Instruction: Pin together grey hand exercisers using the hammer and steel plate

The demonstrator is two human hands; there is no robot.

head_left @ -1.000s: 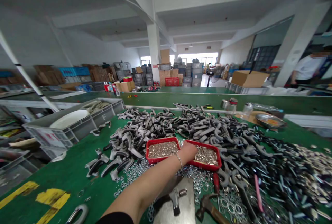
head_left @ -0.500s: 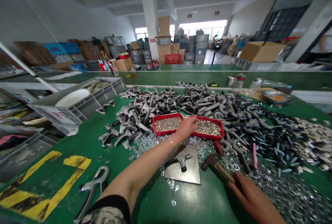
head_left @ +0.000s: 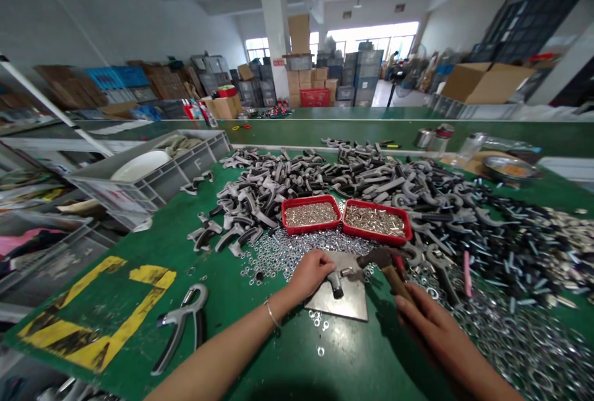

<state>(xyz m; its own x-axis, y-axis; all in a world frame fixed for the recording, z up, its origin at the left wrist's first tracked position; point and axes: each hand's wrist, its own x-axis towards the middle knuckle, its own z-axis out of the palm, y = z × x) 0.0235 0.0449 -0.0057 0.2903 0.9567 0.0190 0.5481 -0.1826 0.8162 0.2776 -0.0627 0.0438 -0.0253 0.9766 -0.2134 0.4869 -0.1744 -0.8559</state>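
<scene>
Having left the red trays (head_left: 342, 223), the left hand (head_left: 310, 272) is pinched on the grey part (head_left: 336, 282) atop the steel plate (head_left: 348, 307). The hammer (head_left: 378, 257), fisted tight in the right hand (head_left: 436, 333), is held alongside; picking is judged done.

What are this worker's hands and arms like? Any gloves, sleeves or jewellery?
No gloves: the left hand and the right hand are both bare. Both forearms are uncovered as far as the picture shows, and no sleeve is in view. A thin, silvery bracelet sits loosely on the left wrist. Nothing is worn on the right wrist, and no rings can be made out.
</scene>
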